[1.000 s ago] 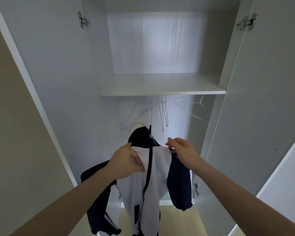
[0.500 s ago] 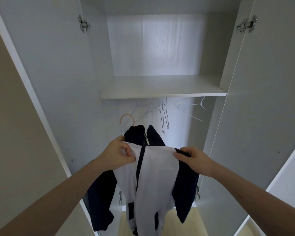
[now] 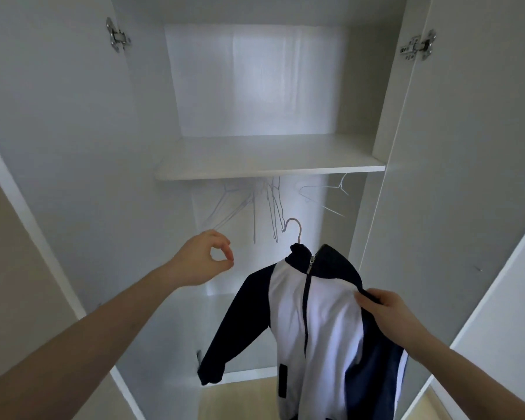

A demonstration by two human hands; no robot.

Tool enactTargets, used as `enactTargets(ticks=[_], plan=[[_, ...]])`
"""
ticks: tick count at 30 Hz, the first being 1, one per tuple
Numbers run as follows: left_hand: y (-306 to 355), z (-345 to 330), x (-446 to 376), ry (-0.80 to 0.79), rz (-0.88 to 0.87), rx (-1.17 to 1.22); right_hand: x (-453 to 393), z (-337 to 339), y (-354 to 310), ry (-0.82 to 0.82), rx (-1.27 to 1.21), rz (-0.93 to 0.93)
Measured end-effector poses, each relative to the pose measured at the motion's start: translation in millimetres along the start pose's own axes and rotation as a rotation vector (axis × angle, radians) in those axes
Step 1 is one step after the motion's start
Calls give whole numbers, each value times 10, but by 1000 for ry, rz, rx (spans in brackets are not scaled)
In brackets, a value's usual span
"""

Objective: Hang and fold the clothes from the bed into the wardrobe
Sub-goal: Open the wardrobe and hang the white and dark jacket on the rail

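A navy and white zip jacket [image 3: 322, 322] hangs on a hanger whose metal hook [image 3: 296, 227] sticks up from the collar, in front of the open wardrobe. My right hand [image 3: 382, 310] pinches the jacket's right shoulder and holds it up. To the left of the jacket is my left hand [image 3: 199, 259], apart from it, with thumb and forefinger curled into a ring and nothing in them. The hook is free in the air below the shelf [image 3: 267, 168]. The rail is hidden behind the shelf's front edge.
Several bare wire hangers [image 3: 270, 204] hang under the shelf, one more [image 3: 325, 192] to the right. The wardrobe doors stand open at left [image 3: 58, 147] and right [image 3: 467, 147]. Pale wooden floor [image 3: 240, 398] shows below.
My left hand has let go of the jacket's left shoulder and moved up and left. The jacket has swung right, held by my right hand alone, and its hook now shows.
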State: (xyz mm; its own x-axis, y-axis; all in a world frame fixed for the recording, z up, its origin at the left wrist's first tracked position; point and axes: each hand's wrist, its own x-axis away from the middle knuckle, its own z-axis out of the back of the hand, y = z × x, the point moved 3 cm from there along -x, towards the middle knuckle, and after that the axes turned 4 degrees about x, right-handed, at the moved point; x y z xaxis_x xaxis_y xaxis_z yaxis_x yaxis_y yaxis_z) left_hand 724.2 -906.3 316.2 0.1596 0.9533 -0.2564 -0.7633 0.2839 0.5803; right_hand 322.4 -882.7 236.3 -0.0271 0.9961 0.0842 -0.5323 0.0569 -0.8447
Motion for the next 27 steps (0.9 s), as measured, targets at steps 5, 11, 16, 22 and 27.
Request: enactTargets(ticks=[5, 11, 16, 22, 27], plan=[[112, -18, -478, -6, -51, -22, -216, 100, 131, 137, -58, -88], [353, 57, -1270, 66, -155, -74, -809, 19, 41, 200, -85, -109], [383, 137, -2012, 100, -166, -189, -1457, -109, -70, 261, -141, -93], [109, 101, -2838, 15, 13, -298, -2385, -177, -134, 292, -104, -94], [-140, -36, -3412, -90, 178, -332, -3065, -235, -132, 293, -103, -72]])
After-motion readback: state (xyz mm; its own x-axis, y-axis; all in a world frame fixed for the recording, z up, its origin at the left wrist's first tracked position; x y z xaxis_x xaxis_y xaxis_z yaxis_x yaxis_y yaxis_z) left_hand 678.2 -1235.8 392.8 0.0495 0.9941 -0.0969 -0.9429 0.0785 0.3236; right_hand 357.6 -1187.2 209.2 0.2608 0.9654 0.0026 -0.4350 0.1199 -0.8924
